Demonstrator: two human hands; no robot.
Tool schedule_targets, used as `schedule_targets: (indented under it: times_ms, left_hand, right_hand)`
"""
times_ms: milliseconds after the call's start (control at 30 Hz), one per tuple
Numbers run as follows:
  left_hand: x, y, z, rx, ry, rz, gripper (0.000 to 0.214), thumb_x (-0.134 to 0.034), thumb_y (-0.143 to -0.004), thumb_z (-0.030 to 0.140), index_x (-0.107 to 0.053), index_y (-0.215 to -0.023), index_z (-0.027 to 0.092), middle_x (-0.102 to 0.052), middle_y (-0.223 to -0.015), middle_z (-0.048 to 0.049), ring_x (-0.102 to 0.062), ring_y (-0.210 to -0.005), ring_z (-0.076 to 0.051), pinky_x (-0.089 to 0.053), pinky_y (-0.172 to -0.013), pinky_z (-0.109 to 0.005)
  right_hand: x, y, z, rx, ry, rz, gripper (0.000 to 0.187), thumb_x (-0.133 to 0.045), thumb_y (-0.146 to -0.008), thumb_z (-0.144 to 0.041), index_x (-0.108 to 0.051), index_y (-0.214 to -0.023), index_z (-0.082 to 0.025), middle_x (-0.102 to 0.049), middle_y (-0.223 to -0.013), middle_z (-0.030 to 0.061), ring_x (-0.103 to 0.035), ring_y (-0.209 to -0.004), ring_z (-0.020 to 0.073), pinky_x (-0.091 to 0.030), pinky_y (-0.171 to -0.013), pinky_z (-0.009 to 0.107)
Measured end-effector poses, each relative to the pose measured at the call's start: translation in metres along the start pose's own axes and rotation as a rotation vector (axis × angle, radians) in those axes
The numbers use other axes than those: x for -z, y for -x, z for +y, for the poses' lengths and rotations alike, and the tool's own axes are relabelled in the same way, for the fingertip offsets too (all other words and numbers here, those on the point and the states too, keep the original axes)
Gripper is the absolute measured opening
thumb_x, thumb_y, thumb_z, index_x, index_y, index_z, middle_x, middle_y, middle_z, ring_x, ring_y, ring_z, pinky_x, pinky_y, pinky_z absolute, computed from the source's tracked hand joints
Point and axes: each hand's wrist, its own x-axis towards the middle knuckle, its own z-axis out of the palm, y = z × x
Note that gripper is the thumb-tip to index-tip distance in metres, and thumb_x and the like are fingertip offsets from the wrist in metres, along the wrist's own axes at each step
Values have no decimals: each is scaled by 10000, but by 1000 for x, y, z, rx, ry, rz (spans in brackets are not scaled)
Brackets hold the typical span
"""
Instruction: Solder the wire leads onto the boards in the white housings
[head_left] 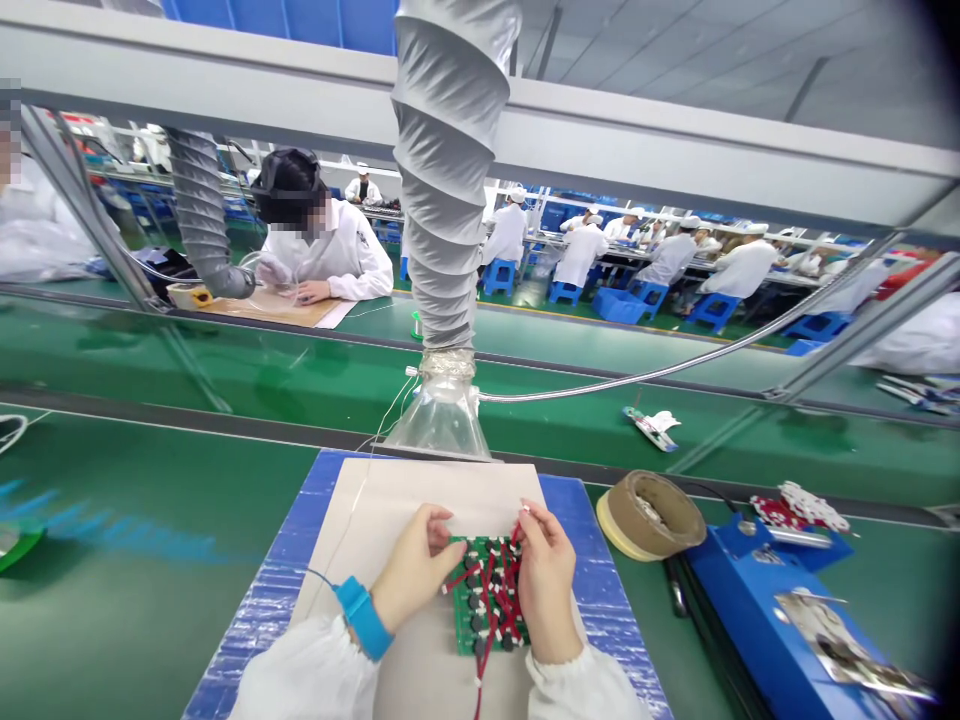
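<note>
A green circuit board (487, 595) with several black round components and a tangle of red wires (491, 590) lies on a beige sheet (442, 495), which sits on a blue mat (600, 590). My left hand (412, 565) curls against the board's upper left corner, with a blue wrist strap (364, 615) on its wrist. My right hand (546, 585) is at the board's right side, thumb and fingers pinching red wire near the top edge. White sleeves cover both forearms.
A clear funnel hood (442, 420) on a grey ducted hose (450, 180) stands just ahead of the mat. A tan tape roll (651, 515) and a blue fixture (757, 610) lie to the right. Across the green bench, a co-worker (322, 240) works at a board.
</note>
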Motion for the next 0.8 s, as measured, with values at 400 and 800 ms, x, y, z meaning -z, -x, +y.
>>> schedule_targets:
  times_ms: [400, 800]
  left_hand:
    - [8, 2, 10, 40, 220, -106, 402, -785, -597, 410, -779, -843, 92, -774, -890, -131, -704, -857, -275, -543, -836, -372]
    - [18, 30, 28, -682, -105, 258, 181, -582, -892, 174, -751, -950, 154, -774, -924, -68, -729, -853, -161, -582, -806, -234]
  right_hand:
    - [0, 15, -17, 59, 63, -279, 397, -774, -723, -424, -702, -1012, -163, -656, -747, 20, -571, -635, 123, -477, -619, 272]
    - [-3, 34, -41, -31, 15, -519, 235, -804, -707, -378, -714, -822, -194, -736, -739, 76, -633, -560, 148, -560, -605, 302]
